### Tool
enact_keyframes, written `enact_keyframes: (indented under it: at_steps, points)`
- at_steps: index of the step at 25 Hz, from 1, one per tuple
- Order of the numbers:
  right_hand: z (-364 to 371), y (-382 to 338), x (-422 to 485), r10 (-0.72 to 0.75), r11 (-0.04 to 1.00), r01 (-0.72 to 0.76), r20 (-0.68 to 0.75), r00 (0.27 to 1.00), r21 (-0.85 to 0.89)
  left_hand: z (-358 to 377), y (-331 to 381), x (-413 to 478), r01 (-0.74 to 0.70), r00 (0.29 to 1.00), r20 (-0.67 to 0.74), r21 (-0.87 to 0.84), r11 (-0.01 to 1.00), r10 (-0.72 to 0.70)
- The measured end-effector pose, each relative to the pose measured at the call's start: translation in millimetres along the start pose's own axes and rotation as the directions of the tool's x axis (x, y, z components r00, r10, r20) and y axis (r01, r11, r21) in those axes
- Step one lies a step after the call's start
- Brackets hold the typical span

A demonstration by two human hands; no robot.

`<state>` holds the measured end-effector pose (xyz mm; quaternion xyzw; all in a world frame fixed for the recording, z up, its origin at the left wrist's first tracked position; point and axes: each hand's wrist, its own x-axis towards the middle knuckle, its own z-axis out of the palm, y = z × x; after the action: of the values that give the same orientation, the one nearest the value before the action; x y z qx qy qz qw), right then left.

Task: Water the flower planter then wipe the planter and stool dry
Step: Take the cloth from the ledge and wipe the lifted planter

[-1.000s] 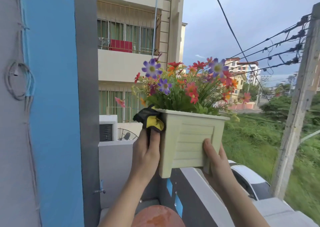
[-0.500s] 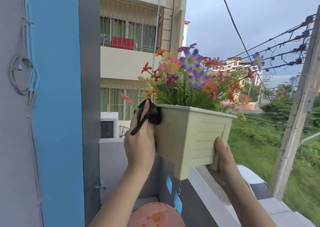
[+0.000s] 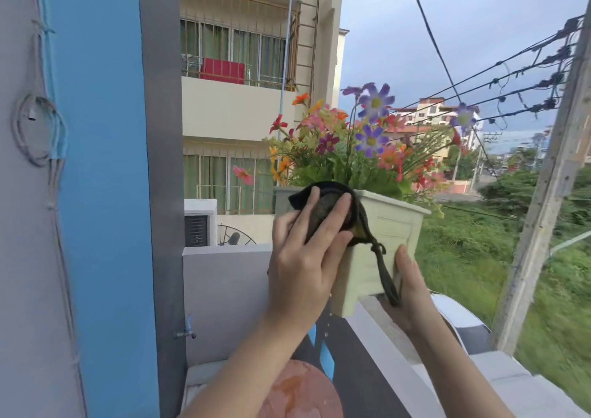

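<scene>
Stiff, likely light planter [image 3: 393, 226] — left hand [image 3: 300, 258], fingers spread, presses soft cloth [image 3: 326, 206] on rim; right hand [image 3: 412, 283] grips base, fingers hidden.

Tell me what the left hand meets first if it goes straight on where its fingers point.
The left hand presses the black cloth on the planter corner; past the rim, likely the flowers, though depth is unclear.

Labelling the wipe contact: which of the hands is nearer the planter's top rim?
Left. The left hand presses the dark cloth against the planter just under its rim; the right hand grips the planter's bottom edge, well below.
</scene>
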<state>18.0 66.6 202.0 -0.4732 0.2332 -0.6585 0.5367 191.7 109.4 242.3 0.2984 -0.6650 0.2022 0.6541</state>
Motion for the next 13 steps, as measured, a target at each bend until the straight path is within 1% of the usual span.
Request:
enact_keyframes:
  at_steps: [3,4,5,6,7,8,9,10,11,13]
  points:
    - [3,-1,-2,0.026,0.999,-0.026,0.004,1.0,0.042,1,-11,9,0.066,0.997,-0.036,0.059,0.996,-0.064]
    - [5,-2,-2,0.026,0.998,-0.026,0.006,1.0,0.064,1,-18,10,0.099,0.994,-0.047,0.039,0.994,-0.097]
    - [6,-2,-3,0.023,0.996,-0.024,0.007,1.0,0.088,0,-23,11,0.162,0.985,-0.055,-0.013,0.987,-0.162]
    - [7,-4,-4,0.018,0.994,-0.019,0.009,1.0,0.107,-2,-26,12,0.268,0.96,-0.058,-0.082,0.96,-0.273]
    - [8,-5,-4,0.012,0.993,-0.013,0.006,1.0,0.118,-5,-27,12,0.409,0.908,-0.035,-0.146,0.901,-0.418]
    - [8,-6,-4,0.007,0.993,-0.008,0.007,1.0,0.118,-7,-27,12,0.542,0.835,0.018,-0.201,0.816,-0.551]
    - [9,-7,-3,0.002,0.993,-0.003,0.005,1.0,0.114,-10,-23,11,0.646,0.758,0.088,-0.235,0.727,-0.646]
    - [9,-8,-4,0.0,0.994,0.0,0.004,1.0,0.109,-11,-25,7,0.703,0.708,0.158,-0.25,0.666,-0.688]
    - [9,-9,-4,-0.001,0.994,0.0,0.012,1.0,0.108,-13,-28,2,0.741,0.671,0.242,-0.259,0.62,-0.701]
    - [8,-9,-5,-0.004,0.995,-0.001,0.048,0.999,0.1,-19,-37,-7,0.798,0.602,0.421,-0.274,0.537,-0.679]
